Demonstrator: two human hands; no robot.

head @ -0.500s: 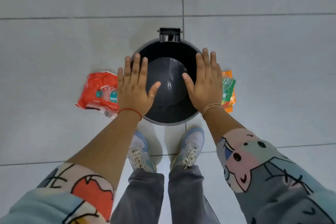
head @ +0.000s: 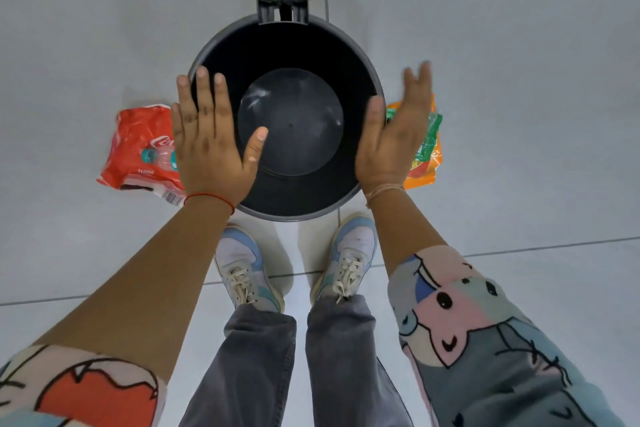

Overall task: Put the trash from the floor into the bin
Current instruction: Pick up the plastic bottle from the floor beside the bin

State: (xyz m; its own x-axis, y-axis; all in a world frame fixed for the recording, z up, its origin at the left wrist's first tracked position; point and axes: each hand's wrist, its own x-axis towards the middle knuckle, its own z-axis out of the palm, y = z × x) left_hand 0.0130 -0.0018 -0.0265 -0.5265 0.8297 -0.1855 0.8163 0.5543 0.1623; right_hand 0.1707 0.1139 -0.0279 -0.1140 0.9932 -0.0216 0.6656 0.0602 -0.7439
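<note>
A round dark grey bin (head: 221,45) stands open on the tiled floor, and nothing shows inside it. A crumpled red wrapper (head: 140,149) lies on the floor to its left. An orange and green wrapper (head: 431,146) lies to its right, partly hidden by my right hand. My left hand (head: 211,146) hovers flat over the bin's left rim, fingers spread and holding nothing. Over the right rim my right hand (head: 394,135) is turned edge-on with its fingers apart and blurred, and it is also empty.
My two feet in pale sneakers (head: 247,270) stand just in front of the bin. A black hinge bracket (head: 282,9) sticks up at the bin's far rim. Grey floor tiles (head: 519,62) spread all around.
My right hand has swung right, off the bin opening toward the orange wrapper, turning edge-on. My left hand has stayed flat over the left rim.
</note>
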